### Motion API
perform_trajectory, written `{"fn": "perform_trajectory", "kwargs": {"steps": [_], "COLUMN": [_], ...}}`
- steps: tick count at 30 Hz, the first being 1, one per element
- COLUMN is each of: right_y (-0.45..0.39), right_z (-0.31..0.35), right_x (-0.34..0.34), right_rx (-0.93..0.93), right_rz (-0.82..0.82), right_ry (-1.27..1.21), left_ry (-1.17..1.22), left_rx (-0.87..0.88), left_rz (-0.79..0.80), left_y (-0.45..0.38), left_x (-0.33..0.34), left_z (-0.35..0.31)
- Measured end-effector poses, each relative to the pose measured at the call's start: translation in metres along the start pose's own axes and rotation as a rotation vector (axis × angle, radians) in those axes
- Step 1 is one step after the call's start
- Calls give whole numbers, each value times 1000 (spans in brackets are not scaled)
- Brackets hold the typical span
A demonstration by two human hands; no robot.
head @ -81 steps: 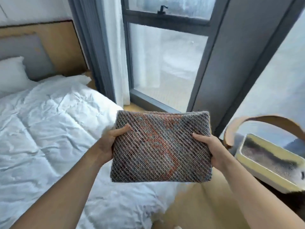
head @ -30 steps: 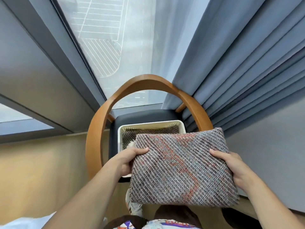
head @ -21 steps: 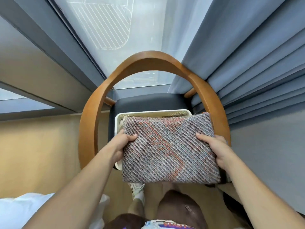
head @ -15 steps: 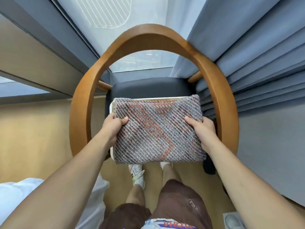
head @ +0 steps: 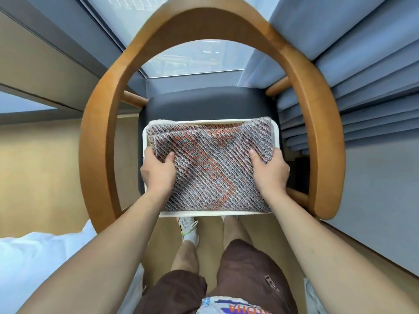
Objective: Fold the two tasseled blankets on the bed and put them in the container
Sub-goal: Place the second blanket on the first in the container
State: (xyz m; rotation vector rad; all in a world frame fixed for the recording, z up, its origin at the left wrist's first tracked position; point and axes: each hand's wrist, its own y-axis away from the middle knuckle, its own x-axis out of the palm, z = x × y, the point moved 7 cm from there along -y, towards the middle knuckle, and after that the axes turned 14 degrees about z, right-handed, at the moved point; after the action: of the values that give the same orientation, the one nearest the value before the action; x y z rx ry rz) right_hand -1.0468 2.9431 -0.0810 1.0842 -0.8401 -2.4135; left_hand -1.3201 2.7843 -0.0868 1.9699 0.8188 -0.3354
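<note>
Head view: you look straight down at the container (head: 276,137), a cream bin that sits on the dark seat of a wooden armchair (head: 97,123).
Blanket: the folded blanket (head: 210,171) lies inside the container and fills it almost rim to rim; its far corners ride up at the far wall, the right one bulging over the rim.
Second blanket: you cannot tell from here whether another one lies underneath; the top one hides the whole floor of the container.
Left grip: your left hand (head: 158,172) pinches the blanket's left edge, thumb on top, fingers tucked under the fabric by the container's left wall.
Right grip: your right hand (head: 271,171) pinches the right edge the same way, by the container's right wall.
Step in hand: by the look of it, the placing itself, with the fold already made and the blanket lowered in.
Next move: likely to slip your fingers out sideways without dragging the fold open, then press the raised far corners down below the rim.
Watch for: the knit may cling to your fingers and pull a layer up with them.
</note>
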Motion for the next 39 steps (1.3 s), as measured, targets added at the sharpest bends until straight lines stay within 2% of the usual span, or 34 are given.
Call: {"fn": "perform_trajectory", "kwargs": {"steps": [2,4,5,7,8,10,12,15,19,24,31,35,37,39], "right_y": [1,8,15,33,38,32,13,-16,-33,-47,-71,-54,-32,-13], "right_z": [0,6,14,32,37,38,32,19,6,-8,-26,-13,1,7], "right_x": [3,2,1,4,10,27,41,51,61,75,102,89,77,74], "right_rx": [-8,-72,-164,-415,-517,-601,-542,-417,-358,-345,-391,-381,-483,-632], "right_rz": [18,-28,-94,-254,-293,-243,-135,-35,14,19,-91,-37,-77,-134], "right_ry": [10,69,142,360,456,595,707,788,814,841,883,872,815,806], "left_ry": [-43,-193,-334,-634,-745,-848,-848,-904,-924,-973,-1044,-958,-921,-958], "left_rx": [101,347,501,722,739,613,479,426,378,445,558,520,533,651], "left_rz": [-103,-223,-248,-184,-124,-30,3,8,42,-28,-175,-152,-138,-109], "left_y": [11,25,30,34,28,9,-10,-21,-29,-47,-67,-48,-24,3], "left_x": [-6,-11,-7,14,23,33,35,40,49,58,84,69,63,67], "left_z": [-9,-25,-32,-40,-39,-32,-25,-18,-7,3,24,11,1,3]}}
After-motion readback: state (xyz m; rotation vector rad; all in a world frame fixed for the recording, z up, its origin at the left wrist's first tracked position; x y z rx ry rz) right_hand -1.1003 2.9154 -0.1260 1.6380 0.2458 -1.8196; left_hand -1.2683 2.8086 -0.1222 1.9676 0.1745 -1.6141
